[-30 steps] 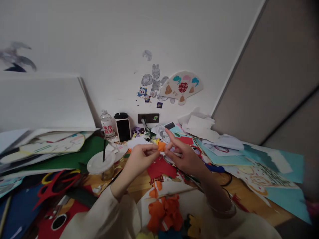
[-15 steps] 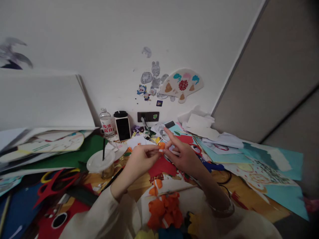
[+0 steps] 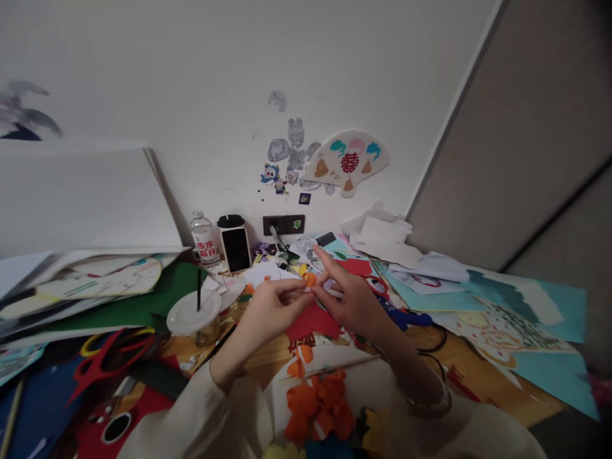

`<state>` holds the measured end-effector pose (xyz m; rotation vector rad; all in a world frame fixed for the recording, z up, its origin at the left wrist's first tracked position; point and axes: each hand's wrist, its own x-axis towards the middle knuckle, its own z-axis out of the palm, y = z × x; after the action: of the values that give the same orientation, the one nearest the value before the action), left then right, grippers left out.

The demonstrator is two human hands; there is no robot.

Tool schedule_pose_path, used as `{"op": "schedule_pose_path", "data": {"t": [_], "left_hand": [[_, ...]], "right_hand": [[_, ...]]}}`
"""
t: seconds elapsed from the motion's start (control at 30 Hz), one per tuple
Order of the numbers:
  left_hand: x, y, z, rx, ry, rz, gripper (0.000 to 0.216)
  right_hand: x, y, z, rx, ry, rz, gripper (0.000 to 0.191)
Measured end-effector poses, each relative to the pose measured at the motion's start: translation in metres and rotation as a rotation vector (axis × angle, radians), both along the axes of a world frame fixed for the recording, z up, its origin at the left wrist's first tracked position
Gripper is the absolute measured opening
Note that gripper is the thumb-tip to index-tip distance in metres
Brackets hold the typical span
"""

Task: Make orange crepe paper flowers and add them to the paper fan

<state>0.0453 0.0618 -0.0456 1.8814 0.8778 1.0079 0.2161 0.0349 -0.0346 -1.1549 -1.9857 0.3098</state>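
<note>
My left hand [image 3: 270, 309] and my right hand [image 3: 351, 299] meet above a cluttered desk and pinch a small orange paper piece [image 3: 310, 279] between their fingertips. The right index finger sticks out toward the wall. Under the hands lies a red paper cutout [image 3: 313, 320]. Closer to me, a pile of crumpled orange paper pieces [image 3: 318, 408] rests on a white sheet, with yellow bits beside it.
A lidded plastic cup with a black straw [image 3: 195, 313] stands left of my hands. Red scissors-like shapes [image 3: 108, 357] lie farther left. A water bottle [image 3: 203, 239] and a small black-screened device [image 3: 235, 245] stand by the wall. Teal paper sheets [image 3: 502, 319] cover the right side.
The hands have stayed together on the orange piece, shifting only slightly; the view has drifted a little.
</note>
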Motion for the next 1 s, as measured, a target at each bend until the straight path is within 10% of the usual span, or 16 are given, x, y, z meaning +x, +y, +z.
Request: {"op": "schedule_pose_path", "data": {"t": [0.27, 0.57, 1.0], "left_hand": [[0.005, 0.005, -0.013, 0.063, -0.164, 0.168, 0.024], [0.010, 0.005, -0.012, -0.202, -0.444, 0.048, 0.019], [0.010, 0.009, -0.013, -0.401, -0.606, -0.135, 0.020]], "right_hand": [[-0.003, 0.002, 0.000, 0.034, 0.107, -0.124, 0.038], [-0.003, -0.001, -0.001, 0.012, 0.198, -0.232, 0.030], [0.007, 0.003, 0.003, 0.073, 0.173, 0.133, 0.006]]}}
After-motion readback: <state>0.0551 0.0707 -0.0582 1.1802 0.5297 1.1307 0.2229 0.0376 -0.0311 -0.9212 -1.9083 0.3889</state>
